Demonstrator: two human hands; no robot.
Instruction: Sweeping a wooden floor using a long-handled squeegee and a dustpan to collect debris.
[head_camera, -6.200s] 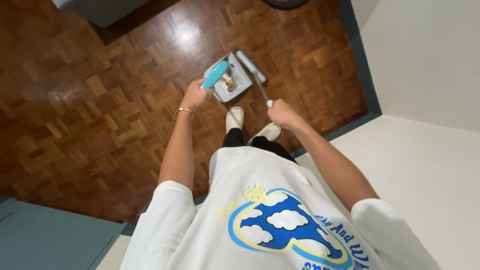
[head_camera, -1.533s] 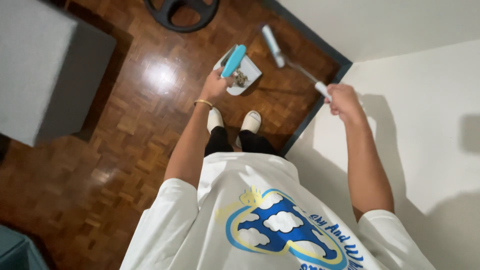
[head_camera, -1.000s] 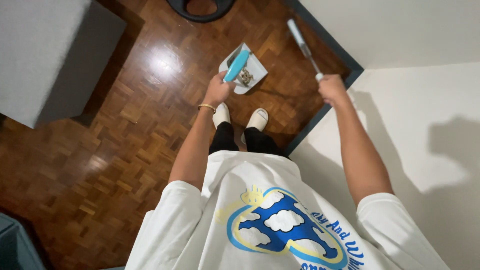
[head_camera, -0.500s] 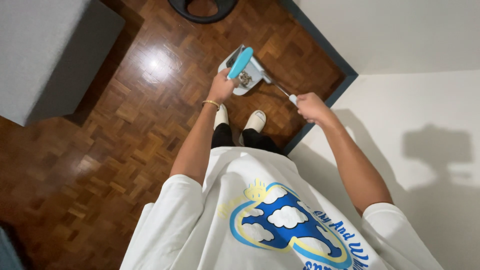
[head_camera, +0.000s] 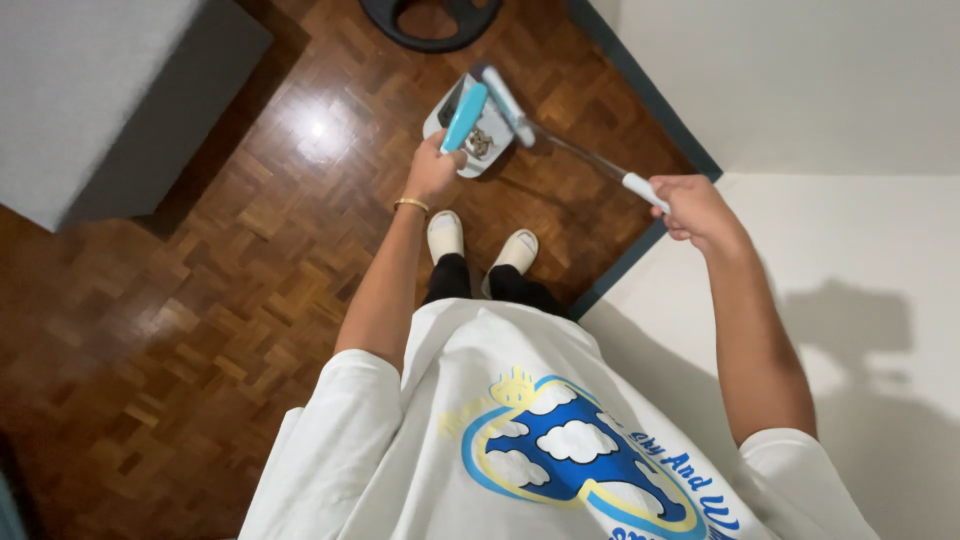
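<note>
Nearest the camera is the person's white T-shirt with a blue and yellow cloud print (head_camera: 560, 450), filling the lower middle of the view. Below it, further off, 2 feet in pale cream slippers (head_camera: 480, 243) stand side by side on the dark brown wooden parquet floor (head_camera: 200, 300), close to the grey-blue skirting board (head_camera: 640, 250) that runs along the white wall (head_camera: 800, 90) on the right.

The right hand (head_camera: 695, 205) is stretched out to the right of the slippers, fingers curled tight around the white grip end of a long thin broom with a metal shaft and a light blue and white head (head_camera: 560, 140). The shaft slants away to the far left, and its head lies over the dustpan.

The left hand (head_camera: 432, 170), a thin gold bracelet (head_camera: 410, 205) on its wrist, is closed around the turquoise handle of a white plastic dustpan (head_camera: 470, 125). The dustpan sits just beyond the slippers, and a small clump of dark debris (head_camera: 480, 143) lies in it.

Further off, at the top edge, is a black round ring-shaped object (head_camera: 430, 25) on the floor. At the far left stands a large grey block-like piece of furniture (head_camera: 90, 90).
</note>
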